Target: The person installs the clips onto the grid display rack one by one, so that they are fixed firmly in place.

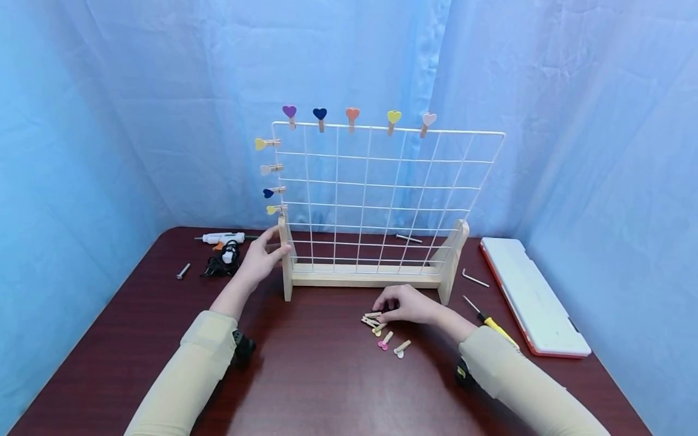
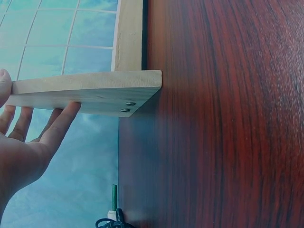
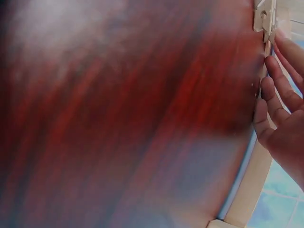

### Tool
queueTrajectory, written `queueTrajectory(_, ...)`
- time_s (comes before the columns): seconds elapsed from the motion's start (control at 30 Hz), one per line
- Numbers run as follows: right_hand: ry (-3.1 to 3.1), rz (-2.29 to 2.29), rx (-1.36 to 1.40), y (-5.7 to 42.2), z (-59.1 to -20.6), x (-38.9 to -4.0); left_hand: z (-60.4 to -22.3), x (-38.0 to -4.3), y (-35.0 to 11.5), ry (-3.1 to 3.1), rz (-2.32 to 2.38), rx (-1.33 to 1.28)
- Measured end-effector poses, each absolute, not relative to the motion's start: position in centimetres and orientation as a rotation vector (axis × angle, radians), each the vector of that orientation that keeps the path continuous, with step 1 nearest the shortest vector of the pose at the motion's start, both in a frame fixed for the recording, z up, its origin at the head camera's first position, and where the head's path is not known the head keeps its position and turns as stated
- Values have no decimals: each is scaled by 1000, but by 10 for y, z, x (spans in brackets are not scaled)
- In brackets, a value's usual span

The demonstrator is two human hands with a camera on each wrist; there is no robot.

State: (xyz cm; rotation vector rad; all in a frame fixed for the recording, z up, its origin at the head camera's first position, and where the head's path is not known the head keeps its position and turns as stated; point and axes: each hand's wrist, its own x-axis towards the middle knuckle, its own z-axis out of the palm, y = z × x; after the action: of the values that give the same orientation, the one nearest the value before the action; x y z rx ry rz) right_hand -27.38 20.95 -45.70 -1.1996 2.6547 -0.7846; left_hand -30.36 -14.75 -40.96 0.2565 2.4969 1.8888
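A white wire grid [image 1: 382, 194] stands in a wooden stand [image 1: 360, 275] on the dark red table [image 1: 305, 375]. Heart-topped clothespins are clipped along its top bar [image 1: 351, 115] and its left side [image 1: 269, 169]. My left hand [image 1: 264, 254] holds the stand's left upright [image 2: 95, 90], thumb on one edge and fingers [image 2: 61, 121] on the other. My right hand [image 1: 403, 304] hovers low in front of the stand, its fingertips [image 3: 268, 64] touching a small pile of loose clothespins [image 1: 373, 321]. A pink-heart pin [image 1: 384, 343] and a white-heart pin [image 1: 402, 347] lie just nearer me.
Left of the stand lie a glue gun [image 1: 220, 238], its black cable [image 1: 220, 264] and a bolt [image 1: 183, 270]. On the right are a hex key [image 1: 474, 278], a yellow-handled screwdriver [image 1: 493, 322] and a white case [image 1: 531, 297]. Blue curtains close in all around.
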Motion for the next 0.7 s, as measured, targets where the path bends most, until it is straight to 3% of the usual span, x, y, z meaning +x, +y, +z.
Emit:
queueTrajectory(0.33,2682,-737,-1223,207,-457,-273,-412,-304,-148,2498,1898,266)
queueTrajectory(0.7,2711,-892,-1117,213,-419,-266,-413,-304,-148,2513,1886,270)
